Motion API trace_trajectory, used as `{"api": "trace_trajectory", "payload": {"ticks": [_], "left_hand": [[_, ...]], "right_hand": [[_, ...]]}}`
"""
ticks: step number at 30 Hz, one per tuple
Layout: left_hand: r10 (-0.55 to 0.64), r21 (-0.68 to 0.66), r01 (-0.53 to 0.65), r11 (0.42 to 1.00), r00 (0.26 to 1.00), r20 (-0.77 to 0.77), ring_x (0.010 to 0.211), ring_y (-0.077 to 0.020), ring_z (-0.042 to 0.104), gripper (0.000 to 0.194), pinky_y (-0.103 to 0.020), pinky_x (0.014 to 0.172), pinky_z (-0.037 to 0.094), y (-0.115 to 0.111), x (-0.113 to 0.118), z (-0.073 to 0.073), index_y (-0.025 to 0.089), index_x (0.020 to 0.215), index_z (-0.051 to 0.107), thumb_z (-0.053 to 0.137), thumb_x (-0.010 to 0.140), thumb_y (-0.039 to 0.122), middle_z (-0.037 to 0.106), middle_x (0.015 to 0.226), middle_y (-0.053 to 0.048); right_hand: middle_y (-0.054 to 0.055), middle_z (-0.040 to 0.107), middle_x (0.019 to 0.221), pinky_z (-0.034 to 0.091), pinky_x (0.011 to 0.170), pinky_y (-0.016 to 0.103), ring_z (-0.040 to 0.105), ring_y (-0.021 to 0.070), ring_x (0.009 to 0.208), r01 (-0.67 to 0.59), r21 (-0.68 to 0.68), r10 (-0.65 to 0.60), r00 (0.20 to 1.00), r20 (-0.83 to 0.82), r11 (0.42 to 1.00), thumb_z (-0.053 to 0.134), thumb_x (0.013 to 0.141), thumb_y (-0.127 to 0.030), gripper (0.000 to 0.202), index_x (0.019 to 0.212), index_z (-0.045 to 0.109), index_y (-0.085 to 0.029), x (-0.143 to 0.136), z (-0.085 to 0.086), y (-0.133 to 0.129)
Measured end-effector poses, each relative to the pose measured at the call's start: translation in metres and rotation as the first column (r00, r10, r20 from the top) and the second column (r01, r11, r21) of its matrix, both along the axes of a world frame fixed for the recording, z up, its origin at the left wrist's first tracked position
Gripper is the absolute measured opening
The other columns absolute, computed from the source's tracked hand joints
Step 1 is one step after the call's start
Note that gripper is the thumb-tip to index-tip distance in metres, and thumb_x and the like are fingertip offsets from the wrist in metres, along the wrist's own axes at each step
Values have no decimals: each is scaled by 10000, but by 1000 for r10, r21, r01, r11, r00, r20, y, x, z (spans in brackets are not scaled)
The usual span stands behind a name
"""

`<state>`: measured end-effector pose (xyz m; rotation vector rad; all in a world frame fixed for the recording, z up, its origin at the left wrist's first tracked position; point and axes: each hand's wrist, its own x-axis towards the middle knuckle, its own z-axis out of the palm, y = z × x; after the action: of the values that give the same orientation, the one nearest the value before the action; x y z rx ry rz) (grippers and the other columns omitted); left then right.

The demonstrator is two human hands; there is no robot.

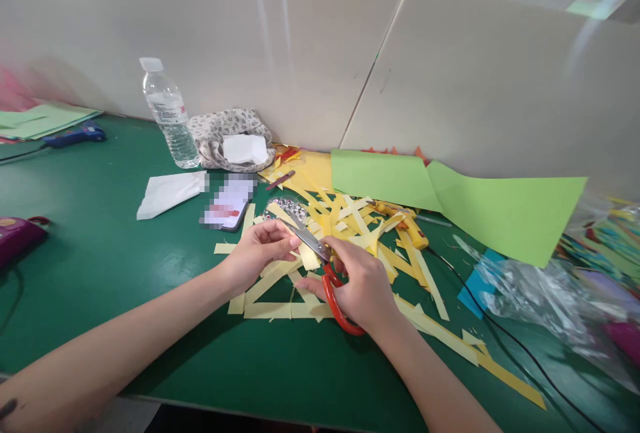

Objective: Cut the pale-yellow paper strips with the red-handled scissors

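My right hand is closed round the red handles of a pair of scissors, whose metal blades point up and to the left. Pinched in the fingers of my left hand is a pale yellow paper strip, lying at the blades. Below and around both hands, many cut yellow strips are scattered in a loose pile. Just beyond my left hand sits a clear bag of small shiny pieces, partly covered by strips.
A yellow glue gun with a black cord lies right of the pile. Green paper sheets lean at the back. Left of the pile are a phone, a tissue, a water bottle and a patterned cloth pouch. Clear plastic lies right.
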<state>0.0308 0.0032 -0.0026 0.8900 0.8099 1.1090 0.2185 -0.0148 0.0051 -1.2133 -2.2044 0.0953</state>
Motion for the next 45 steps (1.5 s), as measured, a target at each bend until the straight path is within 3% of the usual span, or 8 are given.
{"api": "trace_trajectory", "payload": {"ticks": [7, 18, 24, 31, 35, 39, 45], "left_hand": [[-27, 13, 27, 1000, 999, 28, 602, -60, 573, 102, -188, 618, 494, -1, 0, 0, 177, 695, 633, 725, 675, 217, 623, 684, 32], [-28, 6, 28, 1000, 1000, 12, 609, -57, 579, 98, -176, 619, 491, -2, 1, 3, 171, 719, 651, 725, 678, 219, 630, 681, 31], [12, -48, -13, 999, 1000, -10, 585, -61, 593, 152, -178, 611, 501, 1, 1, -1, 155, 660, 631, 757, 640, 236, 644, 659, 25], [125, -17, -125, 992, 992, 9, 654, -65, 604, 164, -177, 650, 501, 4, -1, -3, 161, 687, 613, 746, 656, 252, 657, 692, 27], [134, -11, -135, 991, 990, -37, 676, -81, 615, 180, -194, 650, 501, 3, 0, -3, 163, 703, 603, 746, 651, 259, 658, 701, 21], [86, -5, -87, 996, 989, -123, 667, -93, 614, 189, -212, 640, 500, 1, 2, -2, 164, 701, 597, 746, 642, 263, 649, 694, 19], [-54, -40, 49, 998, 987, -149, 726, -114, 616, 207, -251, 670, 505, -2, 5, 1, 180, 790, 613, 737, 647, 265, 653, 801, 3]], "right_hand": [[19, 607, 684, 421, 591, 272, 576, 162, 626, -14, 37, 15, 1000, -9, 999, 663, 668, -537, 457, 949, 546, -197, 0, 0, -1], [31, 638, 739, 431, 613, 269, 583, 160, 631, -26, 85, 28, 999, -23, 996, 696, 633, -541, 496, 948, 540, -191, 0, -2, 0], [2, 599, 646, 430, 543, 250, 530, 128, 528, 91, -5, -91, 989, -114, 996, 683, 637, -541, 503, 967, 553, -184, 0, 0, 2], [47, 614, 787, 447, 573, 289, 571, 177, 650, 189, -68, -195, 977, -91, 980, 649, 643, -508, 577, 1099, 527, -176, 0, 4, 3], [19, 614, 757, 452, 571, 274, 552, 144, 594, 122, -245, -174, 964, -202, 962, 644, 686, -406, 446, 1064, 521, -204, -3, 5, 1], [-10, 613, 705, 470, 571, 262, 544, 121, 555, -77, -422, -115, 904, -411, 903, 640, 704, -285, 347, 1020, 514, -220, -6, 5, 1], [-19, 610, 705, 498, 587, 269, 561, 120, 579, -181, -460, -136, 807, -575, 869, 664, 663, -216, 376, 1010, 517, -228, -6, 1, 5]]}}
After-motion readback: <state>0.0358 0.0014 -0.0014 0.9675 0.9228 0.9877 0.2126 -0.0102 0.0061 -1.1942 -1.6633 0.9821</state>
